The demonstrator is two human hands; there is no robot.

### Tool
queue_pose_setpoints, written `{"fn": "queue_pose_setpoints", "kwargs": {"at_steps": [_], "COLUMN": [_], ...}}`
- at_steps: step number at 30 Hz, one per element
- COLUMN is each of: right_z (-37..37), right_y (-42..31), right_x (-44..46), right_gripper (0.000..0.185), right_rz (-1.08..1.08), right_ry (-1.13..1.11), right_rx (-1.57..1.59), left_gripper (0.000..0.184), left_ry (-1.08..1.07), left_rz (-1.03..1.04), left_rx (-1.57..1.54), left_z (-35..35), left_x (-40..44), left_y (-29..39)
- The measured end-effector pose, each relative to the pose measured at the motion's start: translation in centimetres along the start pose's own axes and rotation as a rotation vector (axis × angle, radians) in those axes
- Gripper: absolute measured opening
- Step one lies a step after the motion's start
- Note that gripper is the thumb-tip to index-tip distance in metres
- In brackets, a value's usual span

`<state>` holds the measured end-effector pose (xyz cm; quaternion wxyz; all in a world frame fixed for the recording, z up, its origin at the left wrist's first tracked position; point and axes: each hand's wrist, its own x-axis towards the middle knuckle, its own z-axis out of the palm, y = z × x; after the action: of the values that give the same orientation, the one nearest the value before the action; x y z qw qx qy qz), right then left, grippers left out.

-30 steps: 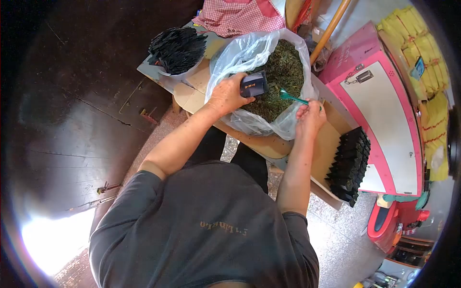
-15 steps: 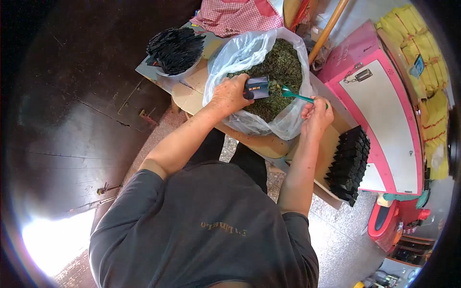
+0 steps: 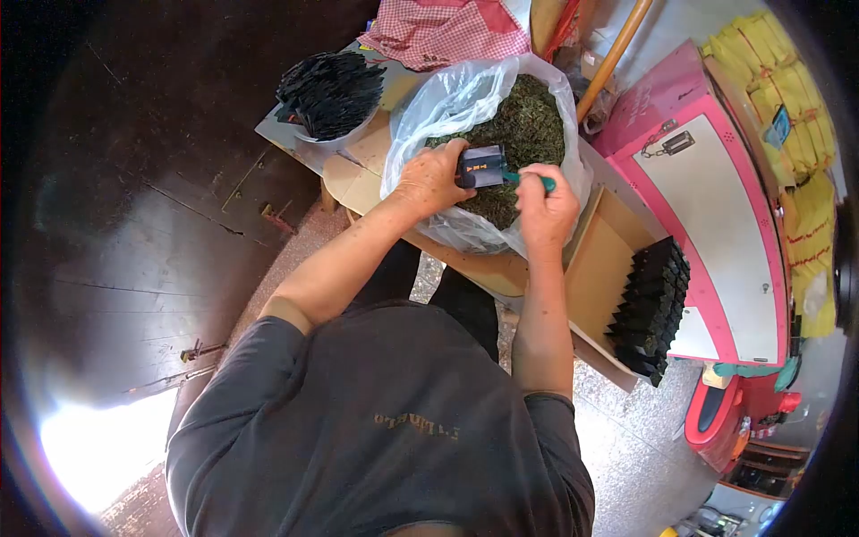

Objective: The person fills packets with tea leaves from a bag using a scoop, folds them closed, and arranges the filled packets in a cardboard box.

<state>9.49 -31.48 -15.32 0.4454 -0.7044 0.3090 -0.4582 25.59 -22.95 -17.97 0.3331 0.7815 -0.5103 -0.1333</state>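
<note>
A small black pouch (image 3: 483,167) with orange "TEA" lettering is gripped in my left hand (image 3: 434,178), over the dried tea leaves (image 3: 528,121). Those loose dark green leaves fill a clear plastic bag (image 3: 416,134) whose mouth is spread wide. My right hand (image 3: 548,208) is closed around the handle of a green plastic spoon (image 3: 512,177). The spoon points left, and its tip is at the pouch's right-hand end, hidden from view. Both hands are above the bag.
A container of black pouches (image 3: 329,94) stands at the back left. At right, a cardboard box (image 3: 595,282) holds a row of black pouches (image 3: 649,309). A pink and white cabinet (image 3: 707,206) rises beside it. A checked cloth (image 3: 443,31) lies behind the bag.
My right hand has moved left with the spoon, bringing its tip from above the leaves to the pouch's end. My left hand has stayed nearly still with the pouch.
</note>
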Motion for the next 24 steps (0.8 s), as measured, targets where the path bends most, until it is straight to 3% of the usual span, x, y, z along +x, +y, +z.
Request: {"fn": "queue_pose_setpoints", "kwargs": {"at_steps": [2,3,5,7,10,12,13,15,16,17,20,24], "right_z": [0.6,0.7,0.9,0.5,0.0,-0.5,-0.7,-1.6,-1.9,-2.4,-3.4,-3.4], "right_y": [-0.5,-0.9,-1.6,-2.5,-3.5,-4.2,-4.4,-5.6,-4.9,-4.5,-4.1,-0.3], "right_x": [-0.5,-0.6,-0.6,-0.8,-0.9,-1.2,-1.0,-1.3,-0.5,-0.4,-0.1,0.8], "right_gripper": [0.006,0.006,0.007,0.007,0.007,0.007,0.007,0.007,0.006,0.006,0.008,0.009], "right_rz": [-0.207,-0.207,-0.505,-0.455,-0.526,-0.432,-0.487,-0.35,-0.482,-0.48,-0.253,-0.135], "right_ry": [-0.093,-0.095,-0.175,-0.233,-0.266,-0.172,-0.099,-0.005,0.064,0.064,0.202,0.257], "right_rx": [-0.112,-0.111,-0.198,-0.199,-0.242,-0.234,-0.212,-0.2,-0.177,-0.177,0.069,0.148], "left_gripper": [0.065,0.067,0.068,0.067,0.064,0.064,0.065,0.066,0.067,0.067,0.069,0.069], "left_ry": [-0.007,0.024,0.056,0.037,0.04,0.039,0.041,0.039,0.037,0.036,0.022,0.037], "left_rz": [-0.007,0.011,0.027,0.109,0.075,0.067,0.059,0.05,0.041,0.04,0.024,0.017], "left_rx": [-0.019,-0.034,-0.048,-0.117,-0.123,-0.123,-0.122,-0.115,-0.108,-0.109,-0.116,-0.105], "left_z": [-0.1,-0.1,0.0,0.0,-0.2,-0.4,-0.4,-0.3,-0.3,-0.3,-0.1,-0.1], "left_x": [-0.1,-0.2,-0.3,-0.1,-0.2,-0.3,-0.3,-0.2,-0.1,-0.1,0.2,0.3], "left_y": [0.1,0.2,0.0,-0.5,-0.3,-0.2,-0.2,-0.3,-0.4,-0.5,-0.7,-0.7]}}
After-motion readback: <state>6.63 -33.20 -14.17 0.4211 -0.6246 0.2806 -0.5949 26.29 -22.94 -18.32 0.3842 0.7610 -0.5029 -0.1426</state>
